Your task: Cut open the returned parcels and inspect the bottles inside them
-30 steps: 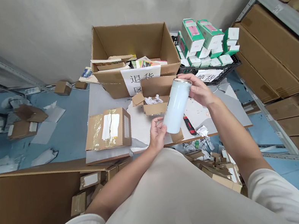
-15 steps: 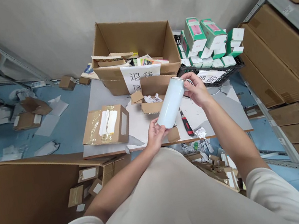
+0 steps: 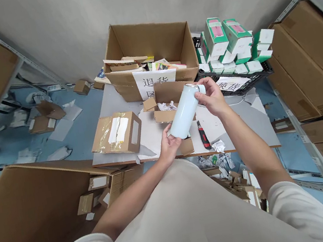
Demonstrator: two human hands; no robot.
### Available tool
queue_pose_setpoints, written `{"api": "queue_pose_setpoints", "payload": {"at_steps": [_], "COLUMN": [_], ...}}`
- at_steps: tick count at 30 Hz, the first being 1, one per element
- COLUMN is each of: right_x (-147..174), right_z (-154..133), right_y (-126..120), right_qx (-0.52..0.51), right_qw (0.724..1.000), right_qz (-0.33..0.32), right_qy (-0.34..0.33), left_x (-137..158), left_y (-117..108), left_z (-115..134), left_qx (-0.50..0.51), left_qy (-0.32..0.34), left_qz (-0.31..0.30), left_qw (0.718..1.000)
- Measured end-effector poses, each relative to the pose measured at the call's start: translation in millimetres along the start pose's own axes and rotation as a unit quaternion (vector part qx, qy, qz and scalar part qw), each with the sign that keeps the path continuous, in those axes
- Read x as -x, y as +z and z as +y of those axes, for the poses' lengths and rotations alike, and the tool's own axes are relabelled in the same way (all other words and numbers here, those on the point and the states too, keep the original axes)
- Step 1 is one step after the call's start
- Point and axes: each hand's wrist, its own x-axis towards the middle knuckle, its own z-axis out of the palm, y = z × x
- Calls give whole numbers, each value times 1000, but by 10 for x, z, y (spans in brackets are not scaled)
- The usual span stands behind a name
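Observation:
A pale blue drinking bottle (image 3: 184, 112) is held tilted above the table, its silver-rimmed top up and to the right. My left hand (image 3: 169, 144) is closed around its base from below. At the top end, my right hand (image 3: 212, 97) grips a pale blue lid (image 3: 202, 88) beside the rim; whether the lid is joined to the bottle I cannot tell. Behind the bottle stands an opened small cardboard box (image 3: 165, 116) with crumpled paper (image 3: 167, 106) inside. A red and black utility knife (image 3: 203, 135) lies on the table, near a crumpled paper ball (image 3: 218, 146).
A taped carton (image 3: 117, 135) sits on the table's left. Behind are a large open carton (image 3: 146, 36) with books and a black crate (image 3: 239, 89) of green-white boxes. A big carton (image 3: 34, 181) stands at lower left. Shelves (image 3: 310, 61) with cartons flank the right.
The lid at the bottle's top has turned: its loop showed before, and now its pale blue side shows. My right fingers have shifted around it. The view has swung slightly left.

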Motion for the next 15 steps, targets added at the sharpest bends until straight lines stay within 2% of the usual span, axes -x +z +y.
{"api": "queue_pose_setpoints", "payload": {"at_steps": [5,9,12,15], "right_x": [1,6,4,-7], "right_z": [8,-36,-108,-139], "right_y": [-14,-99,-153,-179], "right_qx": [6,-6,-33,-43], "right_qw": [1000,999,997,996], "right_qz": [16,-40,-73,-79], "right_qy": [4,-20,-3,9], "left_x": [-18,1,16,26], "left_y": [41,66,64,57], "left_z": [-28,16,20,-18], "left_qx": [-38,3,28,34], "left_qy": [17,-3,-34,-46], "left_qz": [32,13,3,10], "left_qw": [999,1000,999,998]}}
